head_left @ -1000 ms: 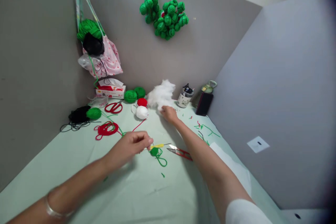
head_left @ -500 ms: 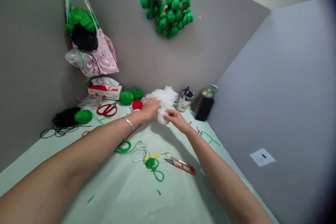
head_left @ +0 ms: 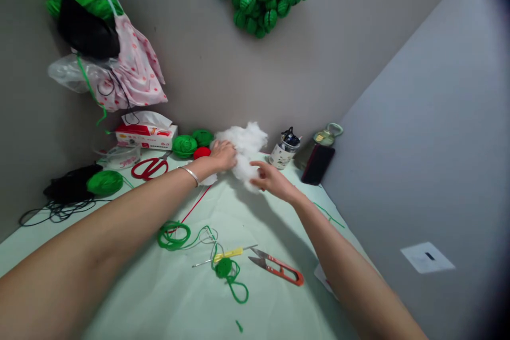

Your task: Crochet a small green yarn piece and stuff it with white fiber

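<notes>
The left hand (head_left: pixel 224 155) is now at the white fluff (head_left: pixel 247 141) beside the right hand (head_left: pixel 274 180), whereas one second ago it was nearer the person, by the small green piece (head_left: pixel 223 268), and only the right hand touched the fluff; since half a second ago, the right fingers have parted wider. The left hand lies back upward against the fluff's left side, its fingertips partly hidden, so I cannot tell whether it grips. The right hand has thumb and fingers moderately apart at the right edge of the front tuft; whether any fibres are pinched is unclear. The fluff sits at the table's back, near the wall, its long axis running roughly from wall toward person, with a ragged peak pointing up and the tuft pointing forward between the hands. A red ball (head_left: pixel 202 152) is just left of the left hand, a jar (head_left: pixel 281 156) stands behind the right, and nearer the person the green piece lies beside a yellow-handled hook (head_left: pixel 228 254), with orange snips (head_left: pixel 281 270) to its right
</notes>
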Motion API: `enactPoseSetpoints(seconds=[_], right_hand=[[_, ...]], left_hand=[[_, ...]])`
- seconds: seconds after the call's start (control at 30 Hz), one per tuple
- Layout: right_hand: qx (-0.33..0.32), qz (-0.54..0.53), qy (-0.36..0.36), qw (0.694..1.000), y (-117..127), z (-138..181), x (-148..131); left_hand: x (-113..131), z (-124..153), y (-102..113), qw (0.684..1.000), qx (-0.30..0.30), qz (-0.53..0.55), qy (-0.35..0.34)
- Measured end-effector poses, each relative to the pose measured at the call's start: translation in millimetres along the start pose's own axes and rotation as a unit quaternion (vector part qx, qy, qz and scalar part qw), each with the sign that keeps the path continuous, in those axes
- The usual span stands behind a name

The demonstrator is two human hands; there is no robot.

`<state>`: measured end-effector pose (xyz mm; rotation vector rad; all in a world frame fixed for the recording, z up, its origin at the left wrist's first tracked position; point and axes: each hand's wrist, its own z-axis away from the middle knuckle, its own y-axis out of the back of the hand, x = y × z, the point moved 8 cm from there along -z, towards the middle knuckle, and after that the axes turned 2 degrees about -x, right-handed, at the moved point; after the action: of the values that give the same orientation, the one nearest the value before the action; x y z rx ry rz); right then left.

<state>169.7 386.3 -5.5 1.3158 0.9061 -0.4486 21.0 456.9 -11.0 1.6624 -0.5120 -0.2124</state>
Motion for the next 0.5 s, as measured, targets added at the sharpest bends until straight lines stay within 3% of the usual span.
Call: enactPoseSetpoints(seconds=[0.13,0.23,0.37,0.43,0.5], right_hand=[[0.006,0.083,-0.045,0.995,-36,-21,14],[-0.009,0.091,-0.056,0.994,-45,-32,17],[-0.084,0.019,-0.043,0.995,-27,-31,11],[-0.131,-0.050,-0.021,0.990,-8,-23,3],[-0.138,-0.125,0.005,0.982,19,-12,-6]], left_hand=[[0,-5,-3,1.000,-0.010,-0.020,0.019],[-1,-9,-8,0.999,-0.022,-0.034,0.021],[-2,-13,-15,0.998,-0.042,-0.051,0.011],[-3,-16,-18,0.997,-0.051,-0.054,0.009],[-4,-19,-21,0.997,-0.060,-0.053,0.010]])
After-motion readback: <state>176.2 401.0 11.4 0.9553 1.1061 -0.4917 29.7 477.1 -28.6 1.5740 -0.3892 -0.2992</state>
